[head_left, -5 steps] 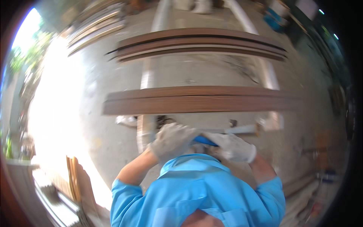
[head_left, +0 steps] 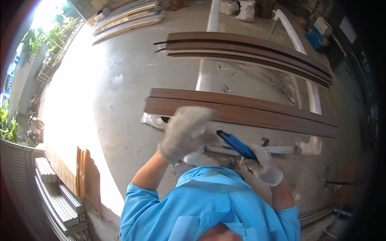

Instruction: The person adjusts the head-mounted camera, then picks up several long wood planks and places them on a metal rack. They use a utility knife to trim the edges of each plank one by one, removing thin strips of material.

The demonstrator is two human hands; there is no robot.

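My right hand [head_left: 264,166], in a whitish work glove, is closed around a slim blue utility knife [head_left: 237,145] with a black end that points up and left. My left hand [head_left: 188,134], gloved too, is raised in front of my chest, left of the knife and apart from it. Motion smears its fingers, so their grip is unclear. Beyond both hands, long brown wood-grain boards [head_left: 241,113] lie side by side across wrapped supports, and my left glove covers part of their near edge in the picture.
Farther off, a second group of brown boards [head_left: 245,46] with black edge strips rests across the white-wrapped rails [head_left: 206,74]. Stacked pale profiles [head_left: 60,201] stand at lower left beside cardboard [head_left: 81,172]. White sacks [head_left: 245,11] and a blue container [head_left: 315,39] are at the back.
My hands, close together before around the blue knife, have drawn apart. The knife now stands out from my right hand. The whole view has shifted, with the boards farther right and tilted.
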